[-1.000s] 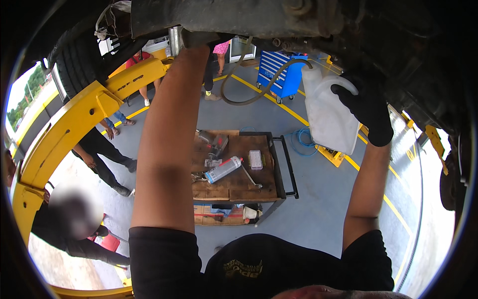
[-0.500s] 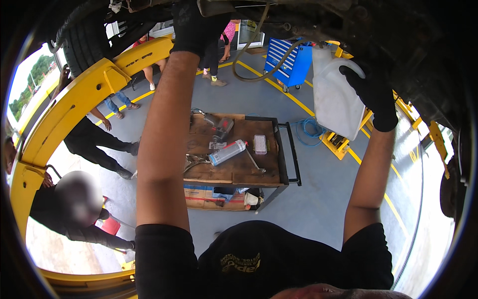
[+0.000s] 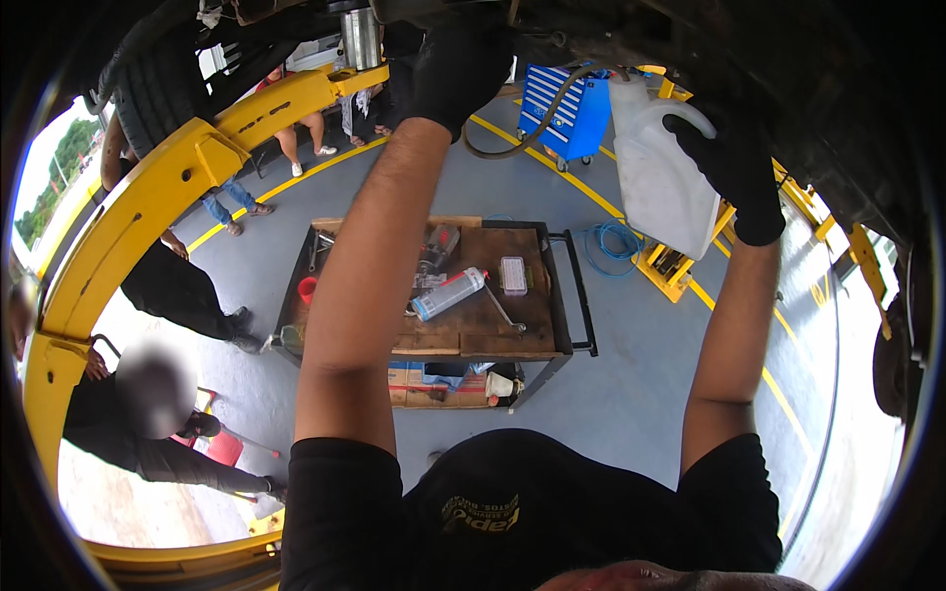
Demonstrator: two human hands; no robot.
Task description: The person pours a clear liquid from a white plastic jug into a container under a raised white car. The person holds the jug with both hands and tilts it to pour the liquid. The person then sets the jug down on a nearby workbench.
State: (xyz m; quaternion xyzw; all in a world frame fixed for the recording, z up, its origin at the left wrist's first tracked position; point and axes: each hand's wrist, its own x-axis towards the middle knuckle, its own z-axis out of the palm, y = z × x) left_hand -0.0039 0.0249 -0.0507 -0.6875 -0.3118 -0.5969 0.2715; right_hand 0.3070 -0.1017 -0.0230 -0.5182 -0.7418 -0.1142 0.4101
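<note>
My right hand (image 3: 734,182), in a black glove, holds a translucent white plastic jug (image 3: 655,177) by its handle side, up under the vehicle. The jug tilts slightly, and a brownish hose (image 3: 532,141) runs from near its neck in a loop toward my left hand. Also black-gloved, my left hand (image 3: 458,74) reaches up to the vehicle's dark underside (image 3: 631,34). Its fingers blend into the shadow there, so whether they grip the hose or a part is hidden.
Below stands a tool cart (image 3: 493,340) with a spray can (image 3: 450,294), a wrench (image 3: 506,311) and a small case (image 3: 513,276). A yellow lift arm (image 3: 148,217) curves along the left. Beyond are a blue tool chest (image 3: 562,113), a coiled blue hose (image 3: 613,246) and several people.
My left hand has moved right along the underside, uncovering a metal cylinder on the lift arm and covering part of the hose. My right hand and the jug have barely shifted.
</note>
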